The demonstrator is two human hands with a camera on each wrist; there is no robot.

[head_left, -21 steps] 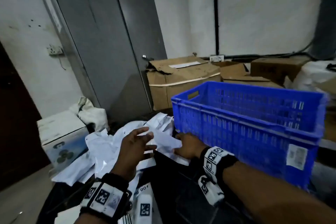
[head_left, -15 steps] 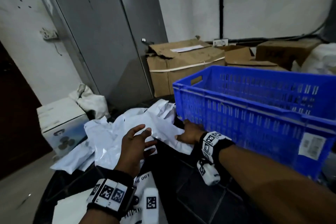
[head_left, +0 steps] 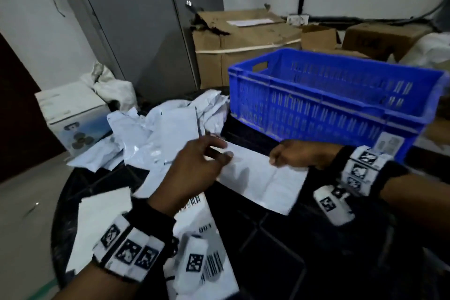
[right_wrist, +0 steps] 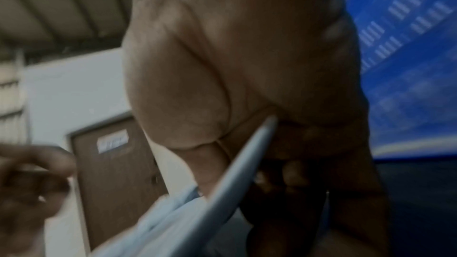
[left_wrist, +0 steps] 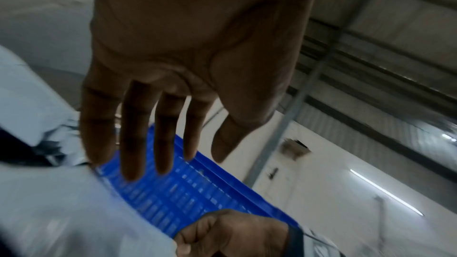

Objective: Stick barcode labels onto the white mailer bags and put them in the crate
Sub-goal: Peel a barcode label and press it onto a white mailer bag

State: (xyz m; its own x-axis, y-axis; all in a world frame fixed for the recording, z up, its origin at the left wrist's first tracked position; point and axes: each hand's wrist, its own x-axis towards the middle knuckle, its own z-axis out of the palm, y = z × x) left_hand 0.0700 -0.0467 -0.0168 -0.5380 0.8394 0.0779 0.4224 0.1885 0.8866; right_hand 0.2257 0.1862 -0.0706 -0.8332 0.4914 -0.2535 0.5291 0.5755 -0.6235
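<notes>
Since half a second ago we have drawn one white mailer bag (head_left: 263, 178) off the pile (head_left: 155, 136) onto the dark desk (head_left: 280, 246), just before the blue crate (head_left: 316, 105). Cardboard boxes (head_left: 243, 39) and a grey cabinet (head_left: 136, 27) stand beyond our fingertips. Our right hand (head_left: 299, 153) pinches the bag's far edge, fingers curled; our left hand (head_left: 194, 165) hovers over its near end, fingers (left_wrist: 138, 134) straight and apart.
</notes>
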